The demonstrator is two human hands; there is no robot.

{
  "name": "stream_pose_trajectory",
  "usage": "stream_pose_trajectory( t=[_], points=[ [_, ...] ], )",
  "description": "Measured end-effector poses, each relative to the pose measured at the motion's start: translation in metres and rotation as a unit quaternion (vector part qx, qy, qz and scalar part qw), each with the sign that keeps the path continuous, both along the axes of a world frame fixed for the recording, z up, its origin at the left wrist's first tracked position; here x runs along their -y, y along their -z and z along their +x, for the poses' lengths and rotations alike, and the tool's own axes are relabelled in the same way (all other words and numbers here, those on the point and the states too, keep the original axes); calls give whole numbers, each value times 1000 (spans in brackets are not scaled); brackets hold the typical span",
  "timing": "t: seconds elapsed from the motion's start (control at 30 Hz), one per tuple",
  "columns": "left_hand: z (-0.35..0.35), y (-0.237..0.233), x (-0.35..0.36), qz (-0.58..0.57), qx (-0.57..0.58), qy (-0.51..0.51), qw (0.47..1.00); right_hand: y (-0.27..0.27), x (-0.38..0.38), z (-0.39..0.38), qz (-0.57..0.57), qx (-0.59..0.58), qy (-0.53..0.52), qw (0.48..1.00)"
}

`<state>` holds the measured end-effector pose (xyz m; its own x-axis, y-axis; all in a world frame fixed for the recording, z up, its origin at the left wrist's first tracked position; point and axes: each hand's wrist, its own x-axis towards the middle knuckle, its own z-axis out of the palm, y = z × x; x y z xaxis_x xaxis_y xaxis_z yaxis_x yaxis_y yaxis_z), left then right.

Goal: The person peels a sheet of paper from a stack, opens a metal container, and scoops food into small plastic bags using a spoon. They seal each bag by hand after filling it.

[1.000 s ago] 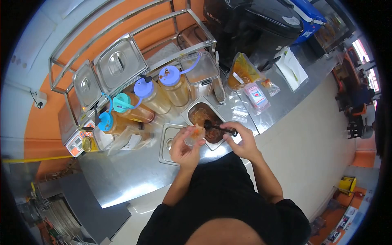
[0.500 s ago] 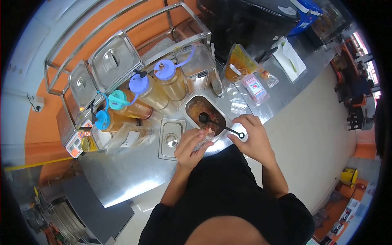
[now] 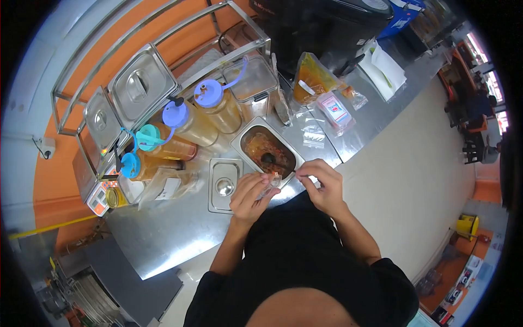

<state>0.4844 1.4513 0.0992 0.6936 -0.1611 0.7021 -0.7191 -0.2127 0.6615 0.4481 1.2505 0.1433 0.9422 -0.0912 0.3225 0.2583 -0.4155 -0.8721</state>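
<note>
My left hand is closed on a small clear plastic bag with a bit of reddish stuff at its top, at the near edge of a steel container. The container holds a reddish-brown mixture. A black ladle rests with its bowl in the mixture, and its handle runs to my right hand, whose fingers pinch the handle's end. Left of the container lies a steel lid with a round recess.
Squeeze bottles stand behind the lid, beside a metal rack. A bag of orange sauce, a pink-edged packet and small clear bags lie to the right. A scale is at left.
My right hand has moved left and closed on the ladle's handle. The ladle's bowl now sits lower in the mixture. My left hand still holds the small bag.
</note>
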Motion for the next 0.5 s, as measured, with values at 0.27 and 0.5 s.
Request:
stream_pose_trajectory(
  t=[0.27,0.5],
  points=[
    [-2,4,-2,4,4,-10,1000,-3,19,-9,90,89,38,991],
    [0,4,0,-1,-22,0,1000,-15,38,-2,263,95,109,954]
  ],
)
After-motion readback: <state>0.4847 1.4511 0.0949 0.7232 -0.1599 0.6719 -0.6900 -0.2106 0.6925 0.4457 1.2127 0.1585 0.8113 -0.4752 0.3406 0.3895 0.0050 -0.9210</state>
